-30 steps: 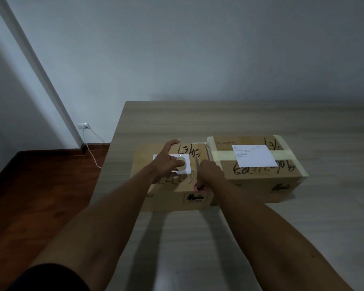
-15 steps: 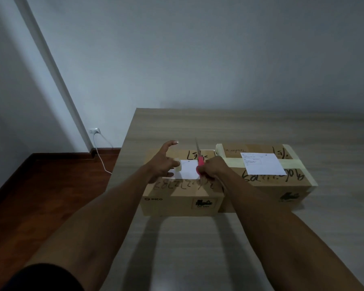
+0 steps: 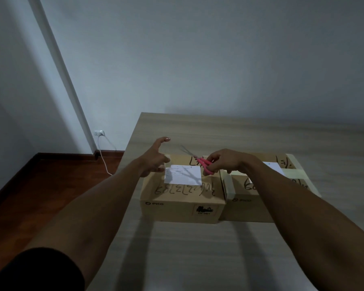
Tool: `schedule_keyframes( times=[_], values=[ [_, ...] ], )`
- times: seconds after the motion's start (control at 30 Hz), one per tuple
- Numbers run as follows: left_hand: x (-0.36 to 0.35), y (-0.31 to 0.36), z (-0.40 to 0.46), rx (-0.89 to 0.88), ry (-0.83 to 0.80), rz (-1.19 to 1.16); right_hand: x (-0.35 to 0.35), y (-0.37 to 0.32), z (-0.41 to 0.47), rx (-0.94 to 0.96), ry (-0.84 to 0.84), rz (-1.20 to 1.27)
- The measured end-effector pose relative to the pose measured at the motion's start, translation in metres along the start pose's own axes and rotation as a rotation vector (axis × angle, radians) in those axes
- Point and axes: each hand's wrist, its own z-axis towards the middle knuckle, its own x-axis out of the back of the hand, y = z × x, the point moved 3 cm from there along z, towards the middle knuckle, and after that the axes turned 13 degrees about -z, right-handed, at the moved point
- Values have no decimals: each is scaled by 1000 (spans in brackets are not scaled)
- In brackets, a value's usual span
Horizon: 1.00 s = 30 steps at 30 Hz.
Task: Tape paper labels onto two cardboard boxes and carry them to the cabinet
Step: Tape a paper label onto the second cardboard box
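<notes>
the room is dim, with a plain grey wall (image 3: 198, 59) behind, a dark red wooden floor (image 3: 40, 196) at the left, and a white socket (image 3: 98, 133) low on the wall with a white cable (image 3: 105, 162) hanging from it. a pale wooden table (image 3: 219, 131) fills the middle and the right, and its near and right edges are cut off. two cardboard boxes stand on it, touching side by side. on top of the left box (image 3: 177, 208) lies a white paper label (image 3: 183, 174), with no tape visible on it. the right box (image 3: 237, 204) has pale tape (image 3: 228, 185) around it, and its own label (image 3: 273, 166) is mostly hidden by the right forearm. the left hand (image 3: 153, 162) is above the far left corner of the left box with fingers spread, holding nothing. the right hand (image 3: 225, 161) grips pink scissors (image 3: 204, 164) above the seam between the boxes, blades pointing far and left. the handwriting on the boxes is hard to read.
</notes>
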Motion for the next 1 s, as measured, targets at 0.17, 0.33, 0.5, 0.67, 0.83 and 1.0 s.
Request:
schedule_keyframes(
  times=[0.17,0.33,0.5,0.67,0.83,1.0],
  values=[
    [-13,3,2,-2,-41,51,4,-6,3,44,-45,-40],
    [-27,8,-1,-2,-116,124,7,-5,7,65,-56,-43],
    [-37,11,-7,13,-148,194,7,-1,11,68,-35,-20],
    [-45,12,-11,0,-149,183,5,1,16,31,-7,-107],
    [-44,13,-11,-27,-132,99,-15,1,25,-224,139,46],
    [-44,15,-11,-29,-116,20,-61,1,27,-330,182,70]
  ],
)
